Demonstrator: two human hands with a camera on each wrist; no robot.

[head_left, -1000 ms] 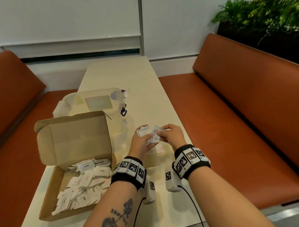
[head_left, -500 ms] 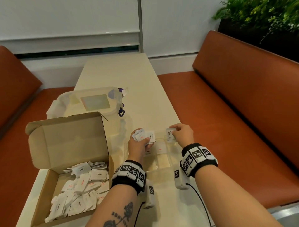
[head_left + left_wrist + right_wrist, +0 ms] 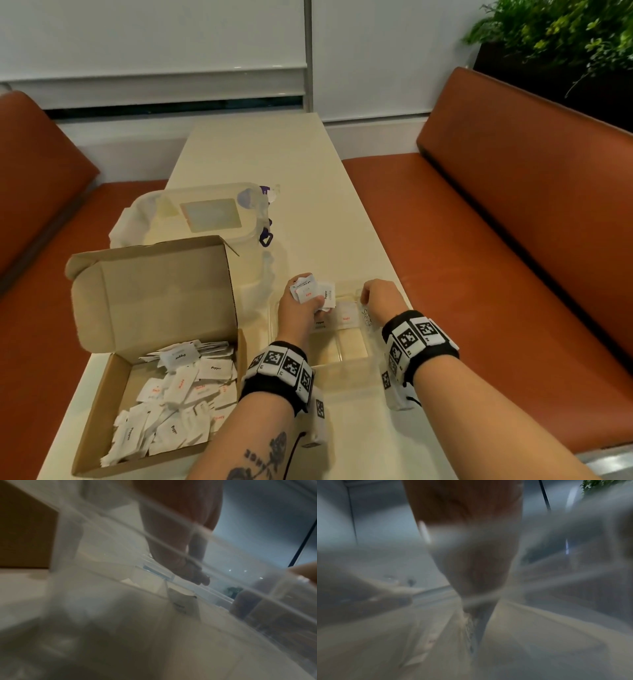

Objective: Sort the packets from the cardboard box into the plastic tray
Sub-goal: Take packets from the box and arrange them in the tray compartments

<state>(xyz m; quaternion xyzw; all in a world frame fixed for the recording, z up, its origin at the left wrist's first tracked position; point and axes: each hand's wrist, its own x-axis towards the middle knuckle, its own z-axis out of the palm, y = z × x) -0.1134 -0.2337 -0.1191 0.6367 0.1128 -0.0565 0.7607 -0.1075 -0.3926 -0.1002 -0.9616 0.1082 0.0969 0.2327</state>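
Note:
An open cardboard box (image 3: 102, 411) at the table's near left holds several white packets (image 3: 178, 394). The clear plastic tray (image 3: 329, 358) lies just right of it, between my wrists. My left hand (image 3: 303, 301) grips a bunch of packets (image 3: 310, 291) above the tray's far left part. My right hand (image 3: 375, 296) reaches down into the tray's far right compartment and pinches a Stevia packet (image 3: 366, 314) there. A salt packet (image 3: 346, 317) and a pepper packet (image 3: 320, 323) lie in the neighbouring compartments. The right wrist view is blurred; its fingers (image 3: 476, 588) point down at the packet (image 3: 472, 632).
A clear lidded container (image 3: 205, 212) with a white bag stands behind the box's raised lid (image 3: 154, 291). Orange benches (image 3: 513, 257) flank the narrow cream table (image 3: 274, 154). A planter with green plants (image 3: 565, 34) sits behind the right bench.
My right hand drew one packet from the bunch in my left hand, moved it right and lowered it into the tray. My left hand stayed over the tray with its bunch.

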